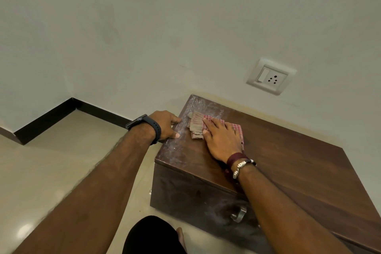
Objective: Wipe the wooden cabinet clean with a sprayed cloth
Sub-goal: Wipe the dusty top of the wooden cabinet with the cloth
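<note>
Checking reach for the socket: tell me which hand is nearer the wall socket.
Right. The right hand presses the cloth on the cabinet top, below and left of the socket. The left hand grips the cabinet's left edge, farther away.

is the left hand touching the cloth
Apart. The head view shows the left hand gripping the cabinet edge, with dusty wood between it and the cloth.
</note>
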